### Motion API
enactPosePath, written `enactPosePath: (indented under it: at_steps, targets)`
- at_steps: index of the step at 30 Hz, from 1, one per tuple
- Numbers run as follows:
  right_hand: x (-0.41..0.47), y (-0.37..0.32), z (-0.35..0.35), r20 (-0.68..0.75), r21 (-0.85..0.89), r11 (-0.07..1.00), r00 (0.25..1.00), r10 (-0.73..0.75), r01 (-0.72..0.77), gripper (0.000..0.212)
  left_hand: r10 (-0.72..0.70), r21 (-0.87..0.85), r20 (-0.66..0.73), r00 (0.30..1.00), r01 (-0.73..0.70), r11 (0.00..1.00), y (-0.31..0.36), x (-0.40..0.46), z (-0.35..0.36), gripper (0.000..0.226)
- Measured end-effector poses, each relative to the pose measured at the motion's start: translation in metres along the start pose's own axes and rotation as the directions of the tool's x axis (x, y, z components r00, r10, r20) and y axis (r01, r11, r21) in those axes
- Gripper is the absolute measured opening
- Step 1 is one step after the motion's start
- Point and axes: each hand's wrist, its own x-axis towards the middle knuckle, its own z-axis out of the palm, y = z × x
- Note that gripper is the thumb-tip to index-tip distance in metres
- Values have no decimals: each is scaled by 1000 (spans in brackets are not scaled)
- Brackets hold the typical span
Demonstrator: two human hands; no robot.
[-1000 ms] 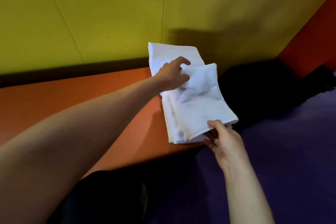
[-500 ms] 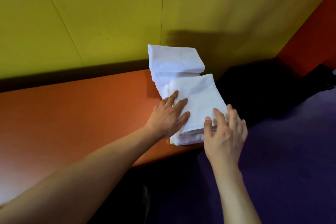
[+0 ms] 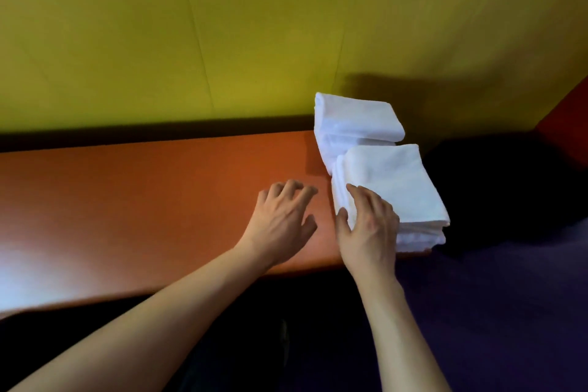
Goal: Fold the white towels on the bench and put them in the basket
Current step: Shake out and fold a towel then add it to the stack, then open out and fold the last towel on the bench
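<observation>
Left hand [image 3: 281,223] is sliding off the folded towel [image 3: 391,188] onto the table [image 3: 143,200], released. Right hand [image 3: 369,226] is resting loosely on it. Stack is overhanging the edge; a nudge risks toppling.

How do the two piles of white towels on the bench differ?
The near towel stack sits at the bench's front edge, while the far towel stack sits back by the yellow wall. The right hand touches the near stack; nothing touches the far one. Both are white, folded and layered.
</observation>
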Motion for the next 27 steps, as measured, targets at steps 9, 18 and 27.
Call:
enactPosePath:
  at_steps: [9,18,27]
  targets:
    - [-25,-109,42,146,213,963,969,-198,165,45,-264,55,-135,955,273,960,-93,-102,-48,49]
    - [-48,-243,85,269,357,871,856,-442,337,44,-562,-11,-220,797,574,819,-183,-204,-92,47]
    - [-79,-376,132,368,430,800,729,-578,418,45,-693,-68,-274,666,706,705,-289,-285,-120,42]
